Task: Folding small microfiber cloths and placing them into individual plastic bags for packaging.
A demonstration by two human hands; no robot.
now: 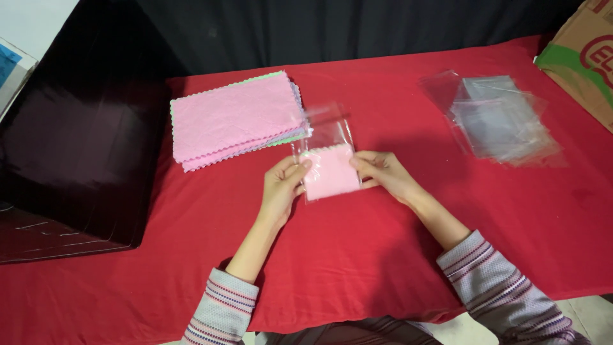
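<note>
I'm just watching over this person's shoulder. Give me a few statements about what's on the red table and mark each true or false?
1. Both hands, left hand and right hand, hold a clear bag with a folded pink cloth inside. True.
2. The stack of cloths lies to the right of the hands. False: it lies to their left, pink on top.
3. A pile of empty clear bags lies on the right side of the red tablecloth. True.
4. The cardboard box stands at the left edge. False: it is at the right edge; a dark box is on the left.
</note>
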